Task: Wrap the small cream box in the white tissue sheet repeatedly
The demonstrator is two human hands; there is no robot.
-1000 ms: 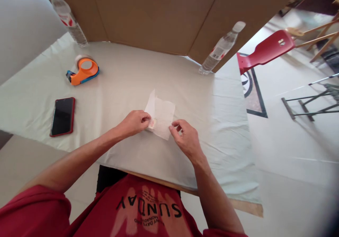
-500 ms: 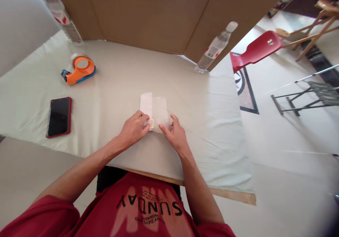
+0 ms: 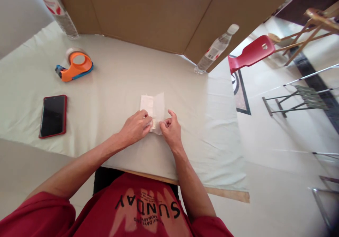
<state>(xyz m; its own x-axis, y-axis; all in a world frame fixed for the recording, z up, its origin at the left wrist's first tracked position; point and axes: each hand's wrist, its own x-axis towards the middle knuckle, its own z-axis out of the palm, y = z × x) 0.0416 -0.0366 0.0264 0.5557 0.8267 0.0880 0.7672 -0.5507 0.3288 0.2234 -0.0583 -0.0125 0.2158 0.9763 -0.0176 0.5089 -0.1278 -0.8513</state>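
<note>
A thin white sheet of paper (image 3: 159, 104), creased down the middle, lies spread on the cloth in front of me. Its right half rises a little from the table. My right hand (image 3: 171, 129) pinches the sheet's lower right edge between thumb and fingers, with the index finger raised. At the lower left of the sheet, my left hand (image 3: 137, 124) is closed on a crinkled, whitish bit of it. A small cream-coloured piece (image 3: 154, 124) shows beside the left fingertips, near the crease; its kind is too small to make out.
An orange and blue tape dispenser (image 3: 76, 67) and a black phone in a red case (image 3: 53, 116) lie to the left. Two water bottles (image 3: 58, 12) (image 3: 215, 49) stand against a cardboard panel (image 3: 148, 14). A red chair (image 3: 254, 53) is beyond the table's right edge.
My right hand has closed from a loose, open shape into a pinch on the paper's edge. The paper's right half has lifted and tilted. The left hand stays nearly in place.
</note>
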